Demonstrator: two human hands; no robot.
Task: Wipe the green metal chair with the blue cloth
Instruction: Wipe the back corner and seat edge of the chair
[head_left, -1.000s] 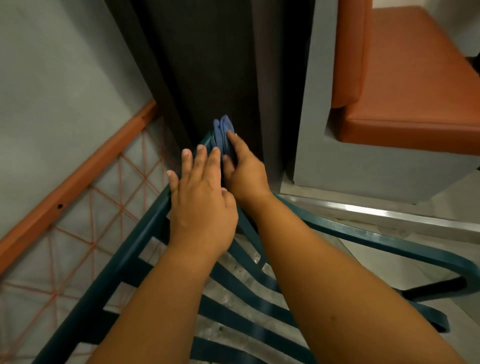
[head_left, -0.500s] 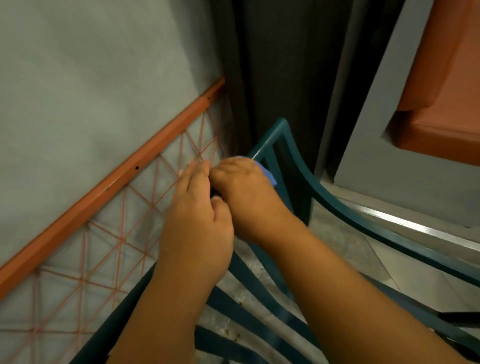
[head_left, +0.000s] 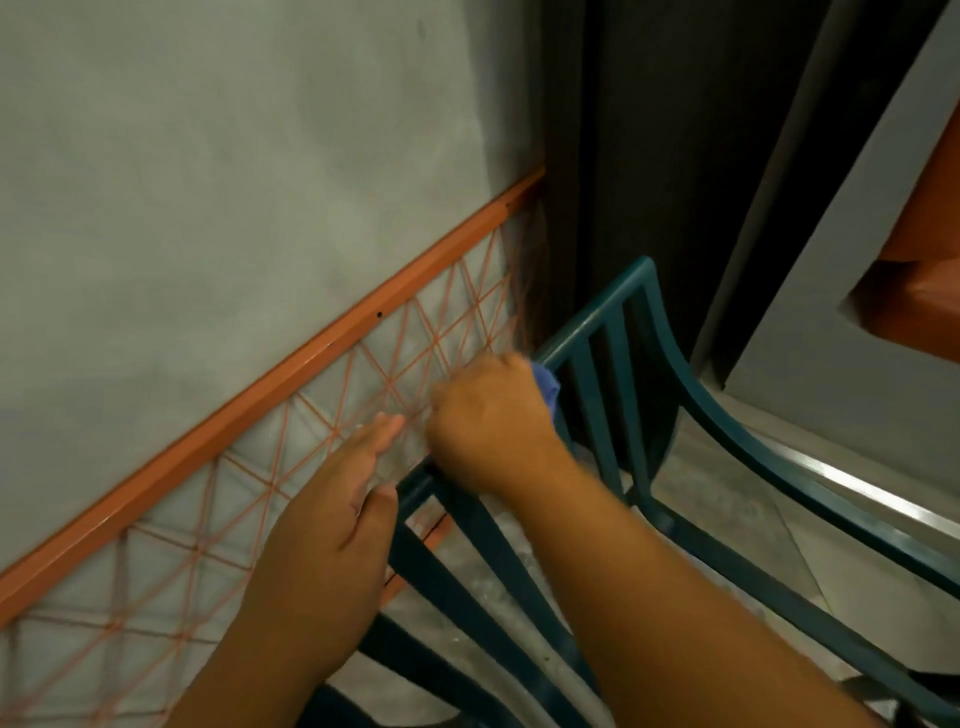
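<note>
- The grey wall (head_left: 218, 171) fills the space beyond the chair's top rail; an orange rail (head_left: 291, 371) runs slantwise across it, with a thin orange lattice (head_left: 156, 561) beneath, just behind the chair back.
- The green metal chair (head_left: 597, 338) stands close against that wall, its back towards the lattice. It is dark teal, made of flat bars: a straight top rail, upright slats below it, a curved arm sweeping off to the far side, and seat slats with the speckled floor showing through. The paint carries a dull sheen and a pale glint on the top rail.
- An orange cushioned seat (head_left: 919, 291) on a grey base sits well apart from the chair, beyond its curved arm.
- The right hand (head_left: 488, 421) sits on the chair's top rail, fingers curled into a fist round the cloth. I judge the tight grip lets it bear down along the narrow bar.
- The left hand (head_left: 332, 519) lies against the same rail, nearer the camera, fingers straight and together, thumb by the bar; it holds nothing and probably steadies the chair.
- The blue cloth (head_left: 545, 384) is bunched under the right hand on the top rail; only a small soft fold peeps out on the slat side.
</note>
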